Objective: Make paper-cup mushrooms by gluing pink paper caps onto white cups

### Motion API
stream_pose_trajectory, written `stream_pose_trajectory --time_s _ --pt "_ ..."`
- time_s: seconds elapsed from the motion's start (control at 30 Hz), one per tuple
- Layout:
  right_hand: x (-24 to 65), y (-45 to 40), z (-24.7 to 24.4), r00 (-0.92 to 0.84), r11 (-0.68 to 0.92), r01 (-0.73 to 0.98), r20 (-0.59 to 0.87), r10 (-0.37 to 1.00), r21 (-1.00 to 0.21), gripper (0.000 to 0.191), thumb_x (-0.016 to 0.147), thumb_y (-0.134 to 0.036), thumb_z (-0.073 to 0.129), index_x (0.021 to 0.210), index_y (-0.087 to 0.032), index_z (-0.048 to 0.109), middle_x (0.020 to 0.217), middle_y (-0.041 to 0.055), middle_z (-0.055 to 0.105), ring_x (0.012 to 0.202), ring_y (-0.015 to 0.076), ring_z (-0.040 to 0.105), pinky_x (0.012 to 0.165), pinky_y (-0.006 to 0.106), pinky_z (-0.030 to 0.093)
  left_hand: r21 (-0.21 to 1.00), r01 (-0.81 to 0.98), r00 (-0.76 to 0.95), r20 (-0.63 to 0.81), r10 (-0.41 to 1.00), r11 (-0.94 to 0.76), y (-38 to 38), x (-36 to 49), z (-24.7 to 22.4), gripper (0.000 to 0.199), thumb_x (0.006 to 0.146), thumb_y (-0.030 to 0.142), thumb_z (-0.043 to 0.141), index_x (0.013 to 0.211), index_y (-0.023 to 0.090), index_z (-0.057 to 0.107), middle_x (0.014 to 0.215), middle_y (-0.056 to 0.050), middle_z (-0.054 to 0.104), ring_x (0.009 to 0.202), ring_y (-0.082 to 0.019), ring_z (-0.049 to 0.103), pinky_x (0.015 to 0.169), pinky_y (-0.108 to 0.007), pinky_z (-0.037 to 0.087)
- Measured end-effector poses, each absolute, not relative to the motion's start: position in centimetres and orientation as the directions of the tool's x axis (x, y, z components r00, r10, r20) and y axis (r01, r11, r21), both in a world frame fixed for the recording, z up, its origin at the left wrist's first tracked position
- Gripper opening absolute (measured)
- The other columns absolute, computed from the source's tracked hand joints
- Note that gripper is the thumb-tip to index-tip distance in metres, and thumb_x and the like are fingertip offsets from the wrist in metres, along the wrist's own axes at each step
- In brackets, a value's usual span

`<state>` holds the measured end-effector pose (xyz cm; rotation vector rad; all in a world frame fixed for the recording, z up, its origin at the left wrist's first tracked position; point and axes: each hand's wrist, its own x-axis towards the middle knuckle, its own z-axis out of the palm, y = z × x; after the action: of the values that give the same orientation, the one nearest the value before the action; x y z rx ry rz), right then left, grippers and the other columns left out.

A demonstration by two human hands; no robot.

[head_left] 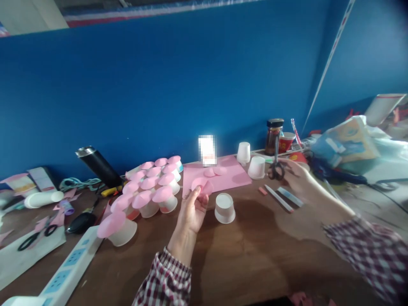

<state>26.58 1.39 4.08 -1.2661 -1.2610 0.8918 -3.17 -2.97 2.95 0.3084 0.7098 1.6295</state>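
Observation:
Between its thumb and fingers, my left hand pinches a round pink paper disc over the near edge of a pink sheet. Two small pink circles lie on that sheet. My right hand, somewhat blurred, is raised at the right with dark scissors at its fingers, points upward. An upside-down white paper cup stands just right of my left hand. Two more white cups, one behind the other, stand near the scissors.
Several cups topped with pink discs stand at the left, before a leaning black bottle. A power strip and other scissors lie farther left. A pencil, jar and plastic bag are at the right.

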Motion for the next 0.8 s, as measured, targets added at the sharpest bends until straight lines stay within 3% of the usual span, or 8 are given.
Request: stream_pose_trajectory --time_s 0.1,0.23,0.47,0.67,0.8 --pt "22.3 -0.2 4.3 -0.03 0.242 0.097 0.241 0.97 -0.965 0.054 0.074 -0.042 0.07 0.12 -0.02 0.052 0.086 0.0044 0.068 0.067 0.0166 0.064 0.048 0.025 0.05 0.645 -0.764 -0.202 -0.206 0.957 -0.023 -3.2 -3.2 2.9 0.019 0.067 0.011 0.077 0.078 0.016 0.062 0.07 0.004 0.065 0.056 -0.005 0.061 0.049 -0.013 0.05" --pt "17.1 -1.6 4.0 -0.242 0.361 0.149 0.32 0.916 -0.921 0.041 0.079 -0.034 0.067 0.116 -0.017 0.058 0.09 0.0071 0.067 0.082 0.0197 0.065 0.067 0.031 0.055 0.657 -0.753 -0.219 -0.2 0.955 -0.035 -3.2 -3.4 2.8 0.024 0.064 0.014 0.081 0.08 0.016 0.063 0.072 0.004 0.067 0.055 -0.005 0.06 0.053 -0.015 0.051" --pt "15.0 -2.8 2.6 -0.302 0.37 0.203 0.302 0.904 -0.906 0.039 0.079 -0.037 0.069 0.113 -0.019 0.063 0.09 0.0052 0.068 0.077 0.0194 0.066 0.064 0.029 0.055 0.756 -0.654 -0.225 -0.165 0.96 -0.023 -4.2 -2.8 3.5 0.034 0.059 0.024 0.084 0.086 0.016 0.065 0.08 0.002 0.069 0.057 -0.004 0.061 0.047 -0.011 0.043" --pt "16.2 -3.0 4.0 -0.294 0.496 0.406 0.404 0.866 -0.768 0.033 0.08 -0.029 0.067 0.111 -0.021 0.067 0.093 0.0057 0.069 0.077 0.0199 0.064 0.067 0.031 0.052 0.838 -0.545 -0.144 -0.074 0.987 -0.017 -5.1 -2.1 4.3 0.031 0.061 0.029 0.083 0.081 0.015 0.064 0.07 0.001 0.067 0.053 -0.007 0.059 0.045 -0.014 0.041" --pt "16.9 -3.1 5.0 -0.349 0.533 0.436 0.41 0.843 -0.725 0.033 0.079 -0.026 0.065 0.112 -0.023 0.068 0.093 0.0054 0.069 0.079 0.0206 0.064 0.067 0.03 0.051 0.844 -0.535 -0.182 -0.076 0.98 -0.034 -4.9 -2.2 4.1 0.03 0.061 0.028 0.083 0.08 0.014 0.065 0.069 0.003 0.064 0.051 -0.004 0.054 0.044 -0.012 0.038"
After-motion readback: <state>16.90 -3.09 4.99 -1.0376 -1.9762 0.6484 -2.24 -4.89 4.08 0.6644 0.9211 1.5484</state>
